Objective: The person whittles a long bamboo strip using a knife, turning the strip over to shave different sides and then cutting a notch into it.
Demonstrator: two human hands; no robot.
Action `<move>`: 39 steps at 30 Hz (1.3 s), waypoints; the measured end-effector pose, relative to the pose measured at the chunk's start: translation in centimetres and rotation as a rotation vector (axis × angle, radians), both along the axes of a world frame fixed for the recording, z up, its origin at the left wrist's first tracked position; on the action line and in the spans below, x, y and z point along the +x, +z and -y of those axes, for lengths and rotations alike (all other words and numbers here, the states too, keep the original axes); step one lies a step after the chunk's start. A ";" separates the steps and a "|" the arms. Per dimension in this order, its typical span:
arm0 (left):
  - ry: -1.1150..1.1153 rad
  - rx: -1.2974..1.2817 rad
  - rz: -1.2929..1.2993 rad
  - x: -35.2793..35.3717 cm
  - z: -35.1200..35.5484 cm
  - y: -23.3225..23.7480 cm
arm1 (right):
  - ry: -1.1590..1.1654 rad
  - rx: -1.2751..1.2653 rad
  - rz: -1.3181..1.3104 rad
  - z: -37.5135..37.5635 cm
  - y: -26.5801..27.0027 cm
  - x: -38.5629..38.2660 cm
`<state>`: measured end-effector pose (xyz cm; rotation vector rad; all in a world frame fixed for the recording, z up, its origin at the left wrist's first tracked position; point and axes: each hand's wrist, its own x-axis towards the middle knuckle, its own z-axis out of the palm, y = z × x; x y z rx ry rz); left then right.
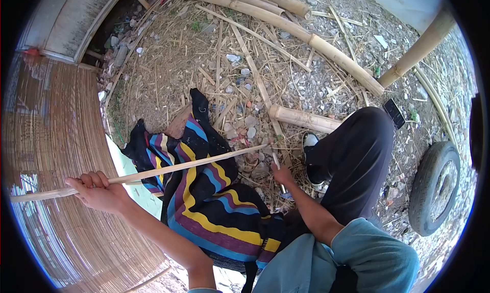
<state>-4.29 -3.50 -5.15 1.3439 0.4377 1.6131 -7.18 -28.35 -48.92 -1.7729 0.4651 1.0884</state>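
My left hand (97,192) is wrapped round a long pale bamboo strip (189,165) near its left end. The strip runs right across a striped cloth (204,211) in black, yellow, purple and blue, which covers my left leg. Low beside my right shin, my right hand (283,175) is closed round a slim knife (276,159). Its pale, narrow upper part points up to the strip's right tip, and a silvery end shows below my fist.
Bamboo poles (337,58) lie across the littered ground ahead, with a short bamboo piece (303,118) beside my shoe (310,140). An old tire (416,191) and a dark phone-like object (393,113) are on the right. A slatted bamboo screen (56,140) stands at left.
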 end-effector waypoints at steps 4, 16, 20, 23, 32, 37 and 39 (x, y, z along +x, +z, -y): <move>0.007 -0.009 0.012 0.6 -0.1 0.1 | 0.170 -0.164 0.116 2.6 -1.8 0.5; -0.097 -0.007 0.039 -0.3 -0.2 0.0 | 0.028 0.109 0.341 -1.3 0.5 0.1; -0.299 -0.027 0.086 -1.0 -0.8 0.0 | 0.098 -0.067 -0.033 2.9 -2.7 0.5; -0.384 -0.007 0.087 -1.3 -0.9 0.0 | 0.112 -0.100 0.079 2.5 1.1 1.1; -0.539 0.007 0.146 -1.6 -1.2 -0.2 | 0.003 0.273 0.359 -3.8 12.2 -1.0; -0.595 0.001 0.154 -1.7 -0.9 -0.1 | 0.077 0.475 0.623 -4.8 16.3 -3.5; -0.488 -0.008 0.143 -1.6 -0.7 -0.1 | 0.047 0.424 0.595 -4.8 15.2 -3.8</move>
